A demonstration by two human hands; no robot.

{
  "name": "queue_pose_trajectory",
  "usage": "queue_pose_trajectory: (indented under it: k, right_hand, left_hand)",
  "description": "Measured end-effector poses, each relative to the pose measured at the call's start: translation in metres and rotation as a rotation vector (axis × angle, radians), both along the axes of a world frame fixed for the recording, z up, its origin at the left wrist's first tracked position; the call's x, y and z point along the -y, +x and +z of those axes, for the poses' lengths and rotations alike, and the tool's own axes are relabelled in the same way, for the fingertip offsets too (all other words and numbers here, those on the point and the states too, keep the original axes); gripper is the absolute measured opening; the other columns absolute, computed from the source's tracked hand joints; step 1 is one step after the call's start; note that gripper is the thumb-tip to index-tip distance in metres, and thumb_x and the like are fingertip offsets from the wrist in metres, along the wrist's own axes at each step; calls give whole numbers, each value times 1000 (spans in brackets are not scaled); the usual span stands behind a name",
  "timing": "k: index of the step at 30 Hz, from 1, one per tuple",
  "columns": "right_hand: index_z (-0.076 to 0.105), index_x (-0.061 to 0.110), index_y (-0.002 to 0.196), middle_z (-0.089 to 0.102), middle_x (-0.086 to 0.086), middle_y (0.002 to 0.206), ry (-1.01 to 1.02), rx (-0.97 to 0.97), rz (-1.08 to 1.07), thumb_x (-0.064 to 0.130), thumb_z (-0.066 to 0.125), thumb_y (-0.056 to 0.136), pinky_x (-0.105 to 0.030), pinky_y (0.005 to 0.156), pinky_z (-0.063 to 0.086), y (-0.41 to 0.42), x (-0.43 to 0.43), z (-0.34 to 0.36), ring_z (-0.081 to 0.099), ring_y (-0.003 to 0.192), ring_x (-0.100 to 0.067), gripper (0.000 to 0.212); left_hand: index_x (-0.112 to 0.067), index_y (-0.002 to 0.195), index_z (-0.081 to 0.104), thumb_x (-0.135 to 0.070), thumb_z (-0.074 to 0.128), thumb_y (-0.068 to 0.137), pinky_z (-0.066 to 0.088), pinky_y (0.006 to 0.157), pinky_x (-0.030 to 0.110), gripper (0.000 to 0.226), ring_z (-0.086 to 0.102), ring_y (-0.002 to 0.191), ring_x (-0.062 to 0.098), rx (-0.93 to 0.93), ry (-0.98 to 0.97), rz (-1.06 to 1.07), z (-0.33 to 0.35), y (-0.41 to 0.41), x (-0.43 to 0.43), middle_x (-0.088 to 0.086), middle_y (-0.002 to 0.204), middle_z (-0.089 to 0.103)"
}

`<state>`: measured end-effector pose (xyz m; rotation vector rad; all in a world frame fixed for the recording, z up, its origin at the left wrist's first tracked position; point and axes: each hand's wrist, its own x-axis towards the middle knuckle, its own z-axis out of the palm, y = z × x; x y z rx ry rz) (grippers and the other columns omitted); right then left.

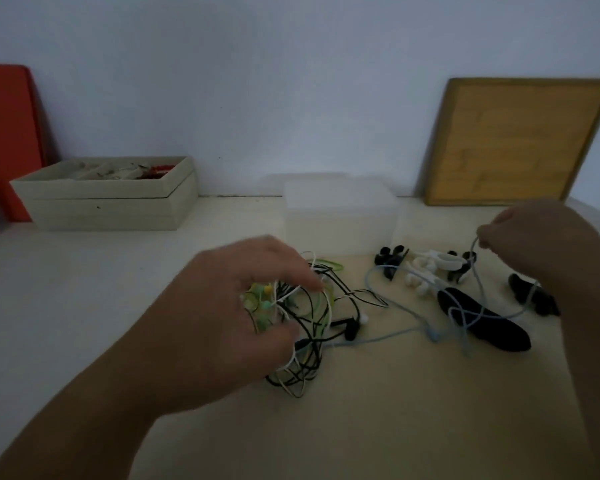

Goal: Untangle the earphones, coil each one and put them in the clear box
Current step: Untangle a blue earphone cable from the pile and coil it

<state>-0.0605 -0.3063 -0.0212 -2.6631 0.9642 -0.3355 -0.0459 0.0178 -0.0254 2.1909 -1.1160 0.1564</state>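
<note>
**While the pale blue cable (395, 332) is drawn out, a tighter knot is risked**

As the tangle of earphones (309, 344) is gripped low over the surface (395, 427) by the curled fingers of the left hand (243, 306), the pale blue cable is pinched and raised by the right hand (541, 247). Its slack is looped over a black pouch (492, 327) near small clips (430, 268). The clear box (340, 216) is set just behind. If the cable is pulled hard, the knot could be cinched, or the clips dragged.
</note>
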Motion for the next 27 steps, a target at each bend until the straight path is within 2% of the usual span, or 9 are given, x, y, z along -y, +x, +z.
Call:
queue_pose_trajectory:
  k: [2,4,7,9,12,16,21,25,27]
  right_hand:
    - [65,5,114,59,-17,121,-96,-32,-48,26,62,91,-37,81,40,-1,1,-3,55,109,-36,32]
    - [59,16,129,56,-12,129,-141,142,1,19,66,85,-38,88,44,-3,-7,-3,53,115,-32,44]
    - [73,27,105,72,9,97,63,437,462,13,71,83,-23,78,53,-14,-48,7,65,83,-6,26]
    - [77,26,87,73,14,76,225,206,784,24,78,79,-16,68,53,-20,-77,7,67,69,-1,8]
    - [72,25,87,70,11,79,48,-301,920,46,75,78,-21,68,55,-16,-97,-13,65,72,-3,23]
    - [61,25,70,57,11,65,-16,-321,960,35,64,90,-20,61,46,-10,-99,-22,53,60,-2,23]
    - [65,21,68,51,10,52,416,-39,915,34,65,91,-22,47,40,-14,-76,-5,43,47,-6,26]
    - [67,16,66,43,4,52,849,227,941,53,84,58,-21,44,29,-24,-52,7,32,45,-9,42]
    - [68,18,63,43,5,51,1014,421,947,44,86,57,-22,43,23,-22,-48,8,28,44,-9,32]
  left_hand:
    - [-42,97,73,-53,71,64,43,90,9,36,57,107,-11,-13,124,-35,-11,2,9,-31,109,62]
    - [-49,100,68,-69,67,53,44,93,17,51,52,109,-12,-23,272,-6,-26,12,13,-35,111,56]
    - [-52,97,64,-69,66,50,45,88,18,50,50,102,-12,-21,355,53,-38,21,13,-34,105,51]
    - [-49,91,62,-55,77,62,43,77,9,33,51,95,-12,-13,311,112,-38,21,10,-30,98,55]
    - [-46,87,62,-41,79,74,42,66,8,22,54,88,-10,-37,188,229,-33,19,7,-25,90,60]
    - [-41,90,62,-35,72,83,33,61,8,14,52,80,-8,-38,138,366,-34,25,5,-21,85,60]
    - [-32,102,61,-32,60,93,36,68,27,10,54,86,13,-49,94,582,-43,35,3,-6,96,59]
    - [-26,120,58,-20,71,87,41,72,20,36,56,91,10,16,-119,632,-40,36,0,-4,104,57]
    - [-23,120,59,-12,76,81,46,83,23,45,55,98,10,95,-222,640,-34,32,-1,-4,109,55]
